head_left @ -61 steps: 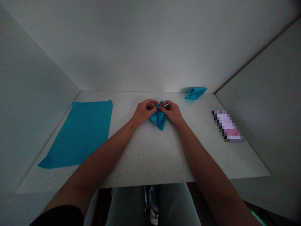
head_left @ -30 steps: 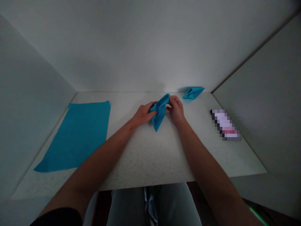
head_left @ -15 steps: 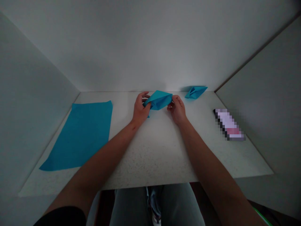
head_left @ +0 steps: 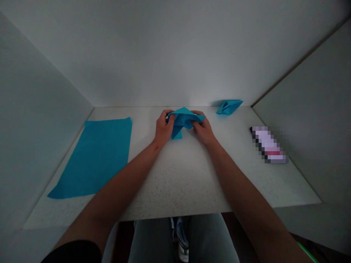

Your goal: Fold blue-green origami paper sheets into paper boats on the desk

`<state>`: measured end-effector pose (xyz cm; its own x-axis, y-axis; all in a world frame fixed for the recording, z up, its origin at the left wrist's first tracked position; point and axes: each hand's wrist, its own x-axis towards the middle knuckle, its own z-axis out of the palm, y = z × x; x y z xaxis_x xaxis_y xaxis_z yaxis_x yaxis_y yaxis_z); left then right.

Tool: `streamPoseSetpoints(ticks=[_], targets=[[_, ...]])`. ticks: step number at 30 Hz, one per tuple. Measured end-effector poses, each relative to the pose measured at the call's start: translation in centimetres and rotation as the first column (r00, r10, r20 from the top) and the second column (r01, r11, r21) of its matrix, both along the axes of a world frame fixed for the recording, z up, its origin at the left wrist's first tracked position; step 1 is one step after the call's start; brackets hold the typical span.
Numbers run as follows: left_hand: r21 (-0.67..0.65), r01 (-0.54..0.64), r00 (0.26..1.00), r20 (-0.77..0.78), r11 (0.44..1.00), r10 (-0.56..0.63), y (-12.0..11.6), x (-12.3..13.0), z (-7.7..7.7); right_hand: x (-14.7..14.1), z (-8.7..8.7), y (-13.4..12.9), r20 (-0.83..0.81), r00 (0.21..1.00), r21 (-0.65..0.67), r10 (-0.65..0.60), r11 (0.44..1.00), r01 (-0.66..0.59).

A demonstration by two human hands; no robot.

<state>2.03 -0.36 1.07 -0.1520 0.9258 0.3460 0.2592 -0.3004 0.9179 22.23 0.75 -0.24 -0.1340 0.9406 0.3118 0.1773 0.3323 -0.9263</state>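
Observation:
Between my hands is a piece of folded blue paper (head_left: 184, 117), partly opened out, with a peak at the top and flaps hanging below. My left hand (head_left: 164, 127) grips its left side, thumb in front and fingers behind. On the right side, my right hand (head_left: 203, 128) pinches the paper, its thumb on the near face and the other fingers mostly behind. A small blue flap shows under the paper near my left thumb; I cannot tell whether it belongs to the same sheet.
A folded blue paper boat (head_left: 229, 107) lies at the back right by the wall. To the left is a flat blue sheet (head_left: 95, 157), partly behind my left forearm. A phone (head_left: 268, 144), its screen blurred, rests on the right of the white table (head_left: 175, 186). Walls enclose three sides.
My right hand has shifted its hold, with the thumb now on the near face of the paper. The folded paper has spread and its lower flaps hang further down.

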Motion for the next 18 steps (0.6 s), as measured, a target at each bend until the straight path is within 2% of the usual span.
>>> streamPoseSetpoints(ticks=[5, 8, 12, 15, 18], targets=[[-0.088, 0.012, 0.996, 0.093, 0.996, -0.004, 0.7, -0.1, -0.4, 0.1, -0.1, 0.1, -0.022, 0.99, 0.027, -0.136, 0.99, 0.137], [-0.035, 0.047, 0.992, 0.122, 0.998, -0.043, 0.1, 0.1, -0.1, 0.1, 0.0, 0.0, -0.021, 0.988, 0.048, -0.152, 0.987, 0.153], [0.128, 0.09, 0.996, -0.027, 0.988, -0.087, -0.7, 0.1, 0.8, 0.0, 0.0, -0.2, -0.071, 0.99, 0.031, -0.12, 0.992, 0.122], [0.188, 0.131, 0.98, -0.173, 0.973, -0.098, -1.0, 0.1, 1.3, -0.2, 0.2, -0.6, -0.116, 0.992, 0.011, -0.046, 0.999, 0.047], [0.237, 0.155, 0.969, -0.224, 0.959, -0.101, -1.2, 0.2, 1.5, -0.4, 0.6, -1.0, -0.102, 0.994, 0.029, 0.03, 0.999, -0.028]])
